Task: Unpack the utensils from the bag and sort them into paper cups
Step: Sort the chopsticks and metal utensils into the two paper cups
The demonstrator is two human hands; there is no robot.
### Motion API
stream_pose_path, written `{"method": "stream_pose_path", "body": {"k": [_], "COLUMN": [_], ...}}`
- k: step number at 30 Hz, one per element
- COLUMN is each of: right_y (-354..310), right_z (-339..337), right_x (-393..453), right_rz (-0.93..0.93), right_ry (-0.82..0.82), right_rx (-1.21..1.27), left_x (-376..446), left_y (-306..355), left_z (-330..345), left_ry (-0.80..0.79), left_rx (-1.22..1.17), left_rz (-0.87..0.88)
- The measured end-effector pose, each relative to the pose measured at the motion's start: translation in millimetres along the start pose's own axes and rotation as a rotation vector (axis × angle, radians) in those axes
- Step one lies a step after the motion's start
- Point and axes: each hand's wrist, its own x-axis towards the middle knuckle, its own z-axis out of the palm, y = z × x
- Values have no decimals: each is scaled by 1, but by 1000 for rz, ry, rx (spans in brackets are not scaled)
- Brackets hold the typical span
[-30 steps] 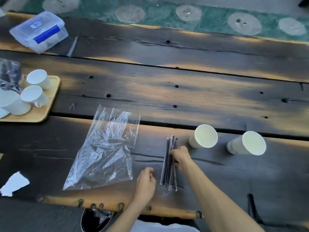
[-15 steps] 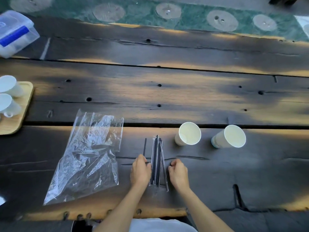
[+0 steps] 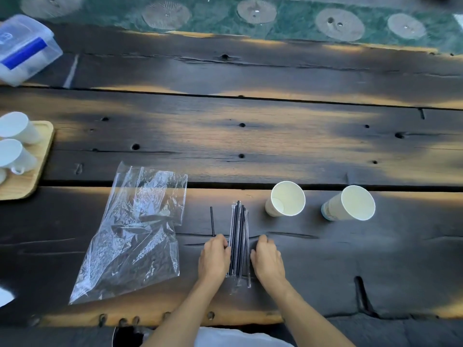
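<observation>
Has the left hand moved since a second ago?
Yes. The left hand has gone forward and right, from the table's near edge up against the straw bundle.

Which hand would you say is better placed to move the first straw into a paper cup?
Probably the right hand: it flanks the straw bundle on the side nearer both paper cups.

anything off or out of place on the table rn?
One thin black stick lies alone, left of the wrapped bundle of black sticks that the left hand and right hand flank. Both white paper cups hold no sticks. The clear plastic bag lies flat, crumpled.
</observation>
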Motion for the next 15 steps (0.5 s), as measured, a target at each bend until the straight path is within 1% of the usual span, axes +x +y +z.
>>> {"method": "stream_pose_path", "body": {"k": [5,10,15], "right_y": [-1,-2,-5], "right_z": [0,2,2], "right_x": [-3,-2,-1], "right_rz": [10,-79,-46], "right_ry": [49,-14,44], "right_rx": [74,-5,16], "left_x": [4,7,5], "left_y": [6,11,9], "left_z": [4,5,4], "left_ry": [-59,-79,-123], "left_rx": [54,111,128], "left_rz": [-47,-84,-154]}}
